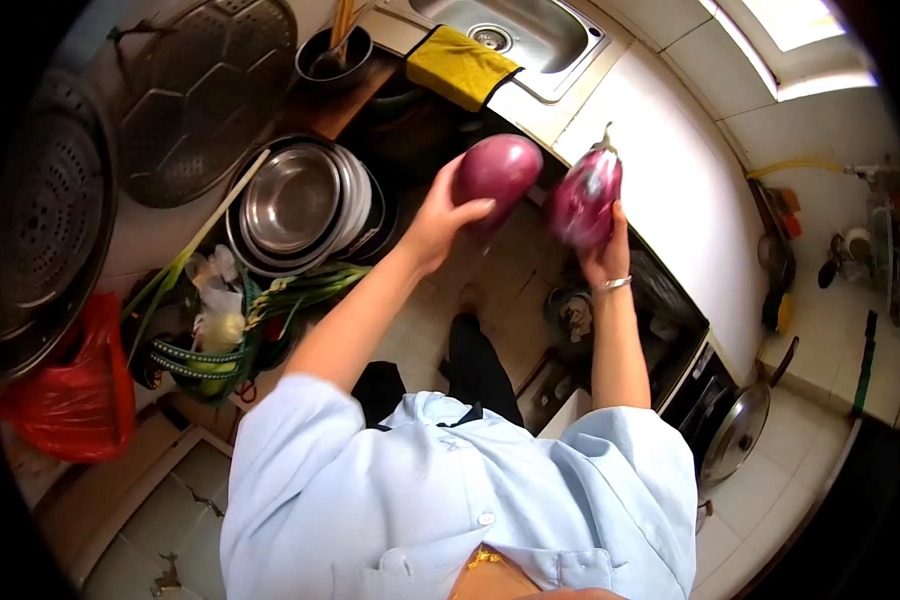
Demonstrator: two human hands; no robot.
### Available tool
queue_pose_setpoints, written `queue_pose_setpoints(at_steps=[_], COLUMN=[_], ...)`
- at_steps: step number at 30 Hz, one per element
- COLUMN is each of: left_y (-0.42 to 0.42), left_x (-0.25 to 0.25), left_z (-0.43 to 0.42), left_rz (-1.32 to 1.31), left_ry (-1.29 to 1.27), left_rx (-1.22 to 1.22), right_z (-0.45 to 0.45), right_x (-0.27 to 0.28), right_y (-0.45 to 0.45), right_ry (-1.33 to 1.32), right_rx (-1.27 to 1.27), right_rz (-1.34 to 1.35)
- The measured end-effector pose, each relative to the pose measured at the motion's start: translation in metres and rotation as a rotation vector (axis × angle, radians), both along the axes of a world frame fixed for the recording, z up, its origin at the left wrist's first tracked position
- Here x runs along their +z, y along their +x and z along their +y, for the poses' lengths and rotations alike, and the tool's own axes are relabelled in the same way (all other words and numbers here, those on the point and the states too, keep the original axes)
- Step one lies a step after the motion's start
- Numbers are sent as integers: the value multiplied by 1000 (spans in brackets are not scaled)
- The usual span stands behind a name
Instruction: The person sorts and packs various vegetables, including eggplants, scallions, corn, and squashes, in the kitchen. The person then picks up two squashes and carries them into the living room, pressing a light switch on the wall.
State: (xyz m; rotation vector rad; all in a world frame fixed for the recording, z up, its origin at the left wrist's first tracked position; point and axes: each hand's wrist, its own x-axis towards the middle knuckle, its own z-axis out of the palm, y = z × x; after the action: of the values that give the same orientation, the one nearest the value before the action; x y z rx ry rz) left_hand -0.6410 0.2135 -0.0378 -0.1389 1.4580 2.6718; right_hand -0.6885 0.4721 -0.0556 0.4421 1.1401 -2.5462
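Left eggplant and right eggplant held aloft over floor

At 10 o'clock, stacked bowls, with scallions near at 9 o'clock: both exposed to a drop leftward, so at some risk of a clatter or a crushing.

At 1 o'clock, left eggplant, clasped in the left hand from the lower left. Thumb bent over the near face, other fingers wrapped out of sight; cannot tell how widely spread. Smooth and glossy, so apt to skid out of too slack a hold, then bruise on the floor.

At 2 o'clock, right eggplant, just beside its neighbour: likely to bump with any inward swing. Stalk towards 12 o'clock, blunt end in the right hand, thumb along the right flank, remaining fingers hidden; again, cannot tell their spread. Gripped only low down, hence top-heavy; could tip off the palm, especially under quick movement. Blurred too, hiding finer detail of contact.

Just past it, also around 2 o'clock, the desk: hard edge, possible dent from a careless outward swing.
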Motion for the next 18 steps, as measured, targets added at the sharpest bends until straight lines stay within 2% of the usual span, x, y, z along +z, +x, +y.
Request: queue_pose_setpoints(at_steps=[1, 2, 3, 4, 5, 6, 7, 8, 9, 10, 11, 15, 16, 18], left_y=[-39, -71, -107, -138, -155, -185, -198, -215, -213, -224, -228, -236, -237, -240], left_x=[-7, -9, -41, -51, -55, -98, -92, -98, -91, -99, -99, -90, -86, -82], left_z=[28, 50, 74, 94, 118, 151, 161, 178, 191, 208, 219, 240, 239, 228], left_rz=[10, 48, 105, 166, 117, 114, -27, -88, -213, -226, -228, -196, -208, -240], left_ry=[-47, -64, -184, -366, -422, -455, -684, -743, -754, -737, -763, -797, -909, -845], left_rx=[24, 39, 100, 159, 225, 275, 187, 153, 182, 219, 257, 211, 195, 11], right_z=[16, 44, 49, 59, 37, 68, 99, 128, 126, 122, 122, 157, 153, 147], right_x=[0, -32, -23, -21, 16, -14, -44, -74, -61, -45, -42, -83, -86, -80], right_y=[-29, -62, -83, -110, -117, -147, -178, -209, -201, -193, -194, -243, -246, -221], right_ry=[63, 161, 237, 348, 356, 592, 859, 1103, 996, 885, 963, 888, 847, 1260], right_rx=[-7, -43, 12, 73, 11, 142, 255, 330, 252, 158, 153, 188, 135, 1], right_rz=[8, 11, 90, 72, 76, 201, 338, 475, 350, 233, 215, 459, 480, 488])
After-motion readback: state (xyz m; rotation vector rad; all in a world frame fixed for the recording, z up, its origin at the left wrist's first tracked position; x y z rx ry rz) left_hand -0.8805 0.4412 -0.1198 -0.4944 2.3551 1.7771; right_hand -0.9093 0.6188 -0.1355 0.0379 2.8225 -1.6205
